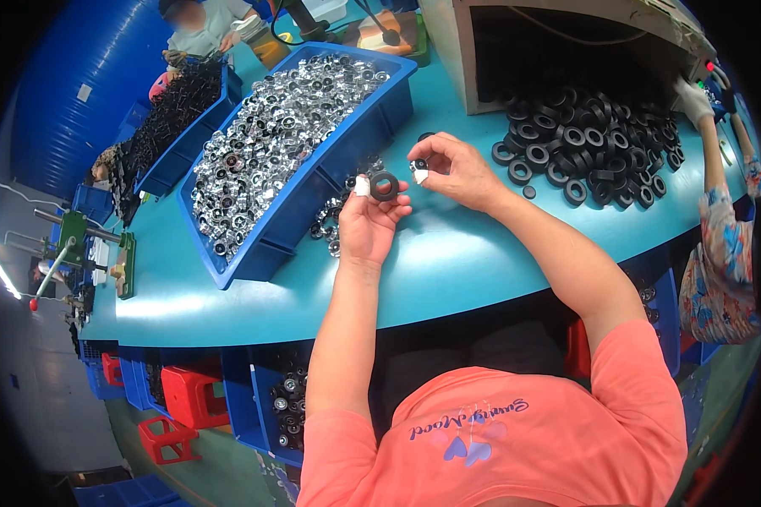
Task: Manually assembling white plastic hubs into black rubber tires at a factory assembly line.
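Observation:
My left hand (369, 230) is held palm up over the table, its fingers closed on a black rubber ring (375, 191) like a small tyre. White tape wraps its thumb. Close to its right, my right hand (465, 176) pinches a small silver-and-black wheel hub (418, 164) between taped fingertips. The hub and the ring are apart. A few loose hubs (325, 221) lie on the table beside my left hand, partly hidden by it. Another small dark piece (426, 136) shows behind my right hand.
A blue bin (389, 106) heaped with silver hubs (271, 144) stands at the left. Black rubber rings (573, 137) are piled at the right, before a box-like machine (450, 51). A co-worker's gloved hand (695, 103) is at far right; a green hand press (72, 232) stands far left.

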Tool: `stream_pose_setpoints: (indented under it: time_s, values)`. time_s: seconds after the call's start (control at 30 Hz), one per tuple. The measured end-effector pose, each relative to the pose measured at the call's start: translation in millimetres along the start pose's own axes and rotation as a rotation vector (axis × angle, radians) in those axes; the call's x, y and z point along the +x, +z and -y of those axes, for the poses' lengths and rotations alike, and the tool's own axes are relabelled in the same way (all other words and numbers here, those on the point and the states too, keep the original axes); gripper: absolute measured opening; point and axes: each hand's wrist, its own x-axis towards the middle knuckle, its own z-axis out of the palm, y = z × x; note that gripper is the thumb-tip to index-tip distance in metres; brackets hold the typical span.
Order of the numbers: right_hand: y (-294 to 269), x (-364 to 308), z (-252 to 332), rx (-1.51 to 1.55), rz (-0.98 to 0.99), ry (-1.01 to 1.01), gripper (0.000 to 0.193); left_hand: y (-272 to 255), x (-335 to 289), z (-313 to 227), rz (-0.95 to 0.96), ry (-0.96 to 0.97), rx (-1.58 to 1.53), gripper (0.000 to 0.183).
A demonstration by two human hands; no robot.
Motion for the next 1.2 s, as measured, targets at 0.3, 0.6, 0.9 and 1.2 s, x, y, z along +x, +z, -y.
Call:
stream_pose_setpoints:
  time_s: [0.3,0.6,0.9,1.2]
  values:
    - [3,-2,7,0.152,0.076,-0.005,0.035,0,1,0,-0.007,0.003,-0.013,0.04]
    - [2,-3,11,0.087,0.079,-0.077,0.036,-2,1,2,0.015,0.023,-0.026,0.03]
    - [5,-3,7,0.121,0.029,-0.054,0.038,2,0,0,0.013,0.048,-0.001,0.027]
    - [3,-4,10,0.021,0.056,-0.107,0.036,2,0,2,0.005,0.076,0.046,0.029]
